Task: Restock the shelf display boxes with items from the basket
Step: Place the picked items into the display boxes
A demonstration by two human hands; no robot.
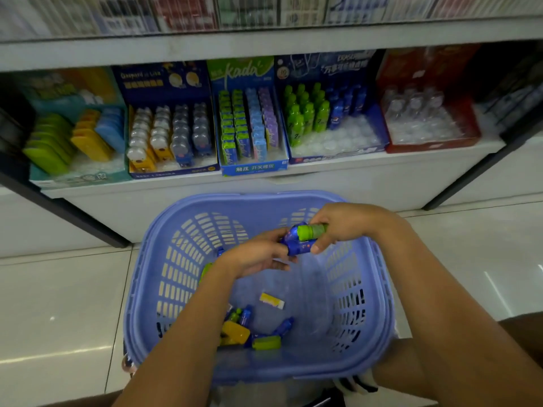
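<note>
Above the lilac basket (182, 259), toward its 12 o'clock rim, the two hands met: the right hand (346, 227) had its fingers curled round a green bottle (312, 232), with the thumb tucked under the blue bottle (293, 243) lying just below it, while the left hand (258, 255) pinched that blue bottle from the 9 o'clock side. The two bottles touched each other and were held over the basket, not in it. Near the basket's 6 o'clock wall lay loose stock (235, 333) (a yellow piece, a green one, a few more blue bottles, too blurred to name better), and a small yellow packet (271, 300) sat apart near the middle. The basket stood on the pale tiled floor (58, 304) in front of the shelf (293, 179). On that shelf, at 12 o'clock from the hands, stood the blue display box (338, 156), with green bottles upright in its left rows, blue ones in its right rows, and clear tray cells showing along its front
</note>
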